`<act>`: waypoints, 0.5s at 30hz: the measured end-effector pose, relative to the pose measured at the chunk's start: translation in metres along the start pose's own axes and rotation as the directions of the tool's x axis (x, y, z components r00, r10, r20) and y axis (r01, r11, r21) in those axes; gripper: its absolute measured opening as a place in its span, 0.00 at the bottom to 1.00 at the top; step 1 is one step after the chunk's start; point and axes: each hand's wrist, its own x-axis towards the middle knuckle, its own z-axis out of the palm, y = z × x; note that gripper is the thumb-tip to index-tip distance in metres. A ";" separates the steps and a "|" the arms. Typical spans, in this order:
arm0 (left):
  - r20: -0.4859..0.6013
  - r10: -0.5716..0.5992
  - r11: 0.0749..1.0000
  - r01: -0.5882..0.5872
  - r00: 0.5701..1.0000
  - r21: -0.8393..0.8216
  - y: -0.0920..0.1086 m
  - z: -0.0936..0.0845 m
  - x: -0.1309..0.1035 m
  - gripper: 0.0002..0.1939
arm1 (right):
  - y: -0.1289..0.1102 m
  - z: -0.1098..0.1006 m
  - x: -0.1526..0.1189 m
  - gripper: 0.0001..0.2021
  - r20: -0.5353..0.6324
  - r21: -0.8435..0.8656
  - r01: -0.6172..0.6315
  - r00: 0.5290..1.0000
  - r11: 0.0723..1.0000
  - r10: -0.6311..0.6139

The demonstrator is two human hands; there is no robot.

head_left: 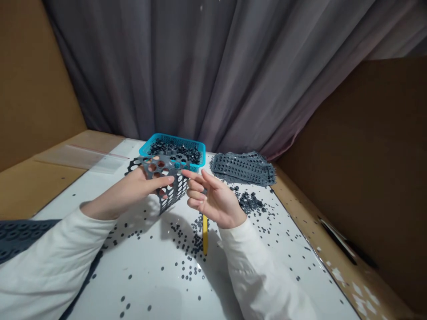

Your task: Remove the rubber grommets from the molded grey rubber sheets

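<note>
Near the centre of the frame, the left hand (pixel 151 178) is clamped on a dark grey perforated sheet (pixel 173 194), thumb across its front. The sheet bends: its upper part runs left to right, while the lower flap slants from upper right down toward lower left. The right hand (pixel 213 195) has thumb and forefinger apart, the forefinger pointing left at the sheet's edge; whether it touches is unclear. Small dark discs (pixel 196 242) dot a white tabletop (pixel 173 306) around a yellow stick (pixel 205 238). Grey curtain (pixel 187 66) fills the top; brown panels (pixel 376 146) flank both sides. At upper centre, a blue basket (pixel 203 152) holds many small dark pieces (pixel 191 154); right of it lie more perforated sheets (pixel 243 168).
</note>
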 end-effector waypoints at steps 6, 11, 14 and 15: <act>0.039 0.019 0.996 -0.015 0.999 -0.084 -0.006 0.006 0.000 0.10 | 0.007 -0.007 -0.001 0.09 -0.072 -0.889 0.216 0.805 0.403 -0.589; -0.013 0.071 0.995 -0.072 0.997 -0.063 -0.006 0.011 0.001 0.07 | 0.009 -0.007 -0.003 0.12 0.092 -0.988 0.141 0.867 0.063 -0.490; -0.011 0.032 0.997 -0.033 0.999 -0.071 -0.005 0.011 0.000 0.06 | 0.007 -0.007 -0.003 0.12 0.131 -0.979 0.186 0.880 0.079 -0.457; -0.001 0.007 0.997 -0.007 1.000 -0.082 -0.005 0.011 0.000 0.06 | 0.007 -0.007 -0.003 0.12 0.139 -0.976 0.199 0.881 0.088 -0.453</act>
